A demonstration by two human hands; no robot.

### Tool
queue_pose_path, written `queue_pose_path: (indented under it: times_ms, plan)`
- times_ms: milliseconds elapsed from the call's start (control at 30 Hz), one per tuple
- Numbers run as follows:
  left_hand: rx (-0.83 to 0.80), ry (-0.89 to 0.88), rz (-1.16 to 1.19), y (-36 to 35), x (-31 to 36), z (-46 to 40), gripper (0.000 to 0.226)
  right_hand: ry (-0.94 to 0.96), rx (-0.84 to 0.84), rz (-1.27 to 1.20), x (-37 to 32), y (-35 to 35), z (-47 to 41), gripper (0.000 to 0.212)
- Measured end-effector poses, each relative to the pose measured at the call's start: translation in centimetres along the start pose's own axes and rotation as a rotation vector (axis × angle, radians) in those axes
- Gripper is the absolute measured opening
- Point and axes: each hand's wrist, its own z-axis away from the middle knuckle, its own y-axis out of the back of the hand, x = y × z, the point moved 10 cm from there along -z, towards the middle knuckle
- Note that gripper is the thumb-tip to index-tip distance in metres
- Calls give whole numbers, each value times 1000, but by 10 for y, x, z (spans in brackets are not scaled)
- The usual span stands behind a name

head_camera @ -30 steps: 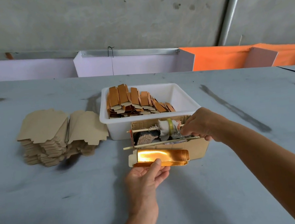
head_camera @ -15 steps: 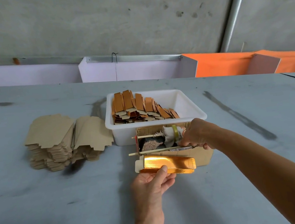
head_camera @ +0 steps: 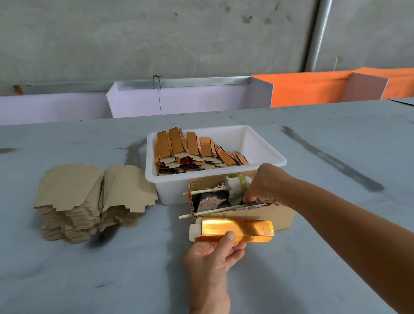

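My left hand (head_camera: 213, 256) pinches a shiny gold carton (head_camera: 237, 229), thumb on its near edge, and holds it just above the grey table in front of a small open cardboard box (head_camera: 274, 216). My right hand (head_camera: 264, 186) reaches into that box, its fingers curled round a thin stick-like tool (head_camera: 217, 211) lying across the box's front edge. Inside the box are a dark rough lump (head_camera: 209, 201), a white rag (head_camera: 234, 190) and a second stick (head_camera: 202, 191). What the fingertips grip beyond the stick is hidden.
A white plastic tub (head_camera: 265, 161) behind the box holds several flat orange cartons (head_camera: 189, 151). A stack of flat brown cardboard blanks (head_camera: 86, 196) lies to the left. Purple and orange bins (head_camera: 189, 99) line the table's far edge below a concrete wall.
The view has tilted slightly, so everything sits lower in frame. My left hand has shifted the gold carton a little to the right; my right hand stays in the cardboard box.
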Motion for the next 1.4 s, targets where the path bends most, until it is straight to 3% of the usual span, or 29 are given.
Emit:
queue_pose_path:
  times_ms: [167, 533, 800, 1000, 1400]
  plan:
    - [4, 2, -7, 1, 0, 0, 3, -10, 42, -53, 3, 2, -3, 23]
    - [-8, -18, -21, -1, 3, 1, 2, -39, -35, -150, 1, 0, 3, 26]
    - [-7, -76, -55, -4, 5, 1, 7, -51, -52, -205, 1, 5, 11, 12]
    - [14, -106, -76, -5, 5, 1, 4, -53, -24, -230, 1, 9, 15, 24]
    - [76, -50, 10, -6, -4, -1, 2, -62, 116, -447, 15, 14, 21, 21]
